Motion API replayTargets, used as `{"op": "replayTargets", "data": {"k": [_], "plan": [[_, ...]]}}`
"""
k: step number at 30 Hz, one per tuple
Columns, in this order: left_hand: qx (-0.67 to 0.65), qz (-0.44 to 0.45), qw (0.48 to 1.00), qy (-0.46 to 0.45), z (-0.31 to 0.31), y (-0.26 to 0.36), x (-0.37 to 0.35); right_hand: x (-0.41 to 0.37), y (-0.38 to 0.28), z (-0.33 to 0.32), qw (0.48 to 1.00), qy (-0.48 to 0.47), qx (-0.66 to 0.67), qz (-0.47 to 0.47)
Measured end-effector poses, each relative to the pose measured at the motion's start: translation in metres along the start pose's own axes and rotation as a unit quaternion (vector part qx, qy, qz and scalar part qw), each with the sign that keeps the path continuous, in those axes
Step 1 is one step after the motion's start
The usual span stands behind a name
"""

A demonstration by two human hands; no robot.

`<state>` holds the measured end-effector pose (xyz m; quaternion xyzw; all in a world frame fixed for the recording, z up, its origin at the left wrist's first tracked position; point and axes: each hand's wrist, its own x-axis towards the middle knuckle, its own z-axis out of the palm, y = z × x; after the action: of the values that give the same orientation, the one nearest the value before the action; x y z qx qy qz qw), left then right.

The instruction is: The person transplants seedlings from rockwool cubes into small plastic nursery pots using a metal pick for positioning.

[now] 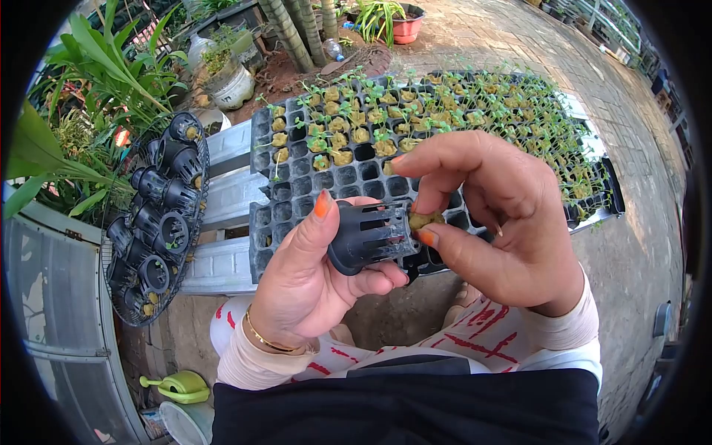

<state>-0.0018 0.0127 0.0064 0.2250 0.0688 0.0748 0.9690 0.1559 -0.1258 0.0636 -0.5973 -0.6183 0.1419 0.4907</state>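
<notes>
My left hand [300,278] is wrapped around a black slotted net pot [367,236], tipped on its side with its wide rim to the left. At the pot's slotted narrow end, my right hand [489,215] pinches a yellowish-brown growing plug [424,220] between thumb and fingers. The plug touches that end; how far it reaches inside cannot be made out. Beneath both hands lies a black seedling tray [300,185], its cells partly filled with similar plugs bearing small green seedlings [445,104].
A wire basket [136,320] at left holds several black net pots [174,231]. The tray rests on a pale slatted bench [222,200]. A green watering can [182,387] and a bucket [185,423] stand lower left. Potted plants and a red pot [408,30] are farther back.
</notes>
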Motion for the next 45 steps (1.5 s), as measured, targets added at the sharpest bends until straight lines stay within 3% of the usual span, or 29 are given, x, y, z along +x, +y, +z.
{"op": "replayTargets", "data": {"k": [7,10,12,16,18,21,28,34,37,39,40,42,45], "plan": [[0.031,0.014,0.999,0.002,0.003,0.000,0.000,-0.002,0.019,0.011,0.988,0.063,0.136,-0.020],[0.087,0.034,0.995,0.029,0.009,-0.002,0.000,-0.001,0.015,0.010,0.981,0.059,0.184,0.028],[0.157,0.033,0.986,0.051,0.011,-0.002,-0.001,0.000,0.005,0.005,0.974,0.022,0.193,0.121],[0.171,0.027,0.984,0.034,0.009,-0.002,-0.001,-0.001,0.012,0.010,0.970,0.031,0.206,0.122],[0.190,0.035,0.980,0.036,0.011,-0.002,-0.002,-0.001,0.016,0.011,0.983,0.037,0.166,0.066],[0.232,0.061,0.968,0.076,0.015,-0.006,0.000,-0.001,0.006,0.009,0.987,0.042,0.129,0.088],[0.174,0.038,0.983,0.048,0.015,-0.003,-0.002,0.000,0.007,0.008,0.998,0.032,0.047,-0.002],[0.169,0.048,0.982,0.069,0.015,-0.006,-0.001,0.005,0.020,0.011,0.986,0.030,-0.025,-0.161],[0.202,0.056,0.976,0.068,0.014,-0.007,-0.001,0.004,0.018,0.011,0.987,0.034,0.023,-0.153],[0.228,0.048,0.970,0.066,0.016,-0.005,-0.001,0.002,0.010,0.008,0.996,0.021,0.071,-0.041],[0.228,0.048,0.970,0.066,0.016,-0.004,-0.001,0.001,0.008,0.008,0.996,0.022,0.071,-0.041],[0.228,0.054,0.970,0.065,0.015,-0.003,0.000,-0.001,0.007,0.009,0.990,0.024,0.129,0.052],[0.228,0.058,0.969,0.072,0.014,-0.004,0.001,-0.001,0.008,0.009,0.993,0.029,0.097,0.064]]}}
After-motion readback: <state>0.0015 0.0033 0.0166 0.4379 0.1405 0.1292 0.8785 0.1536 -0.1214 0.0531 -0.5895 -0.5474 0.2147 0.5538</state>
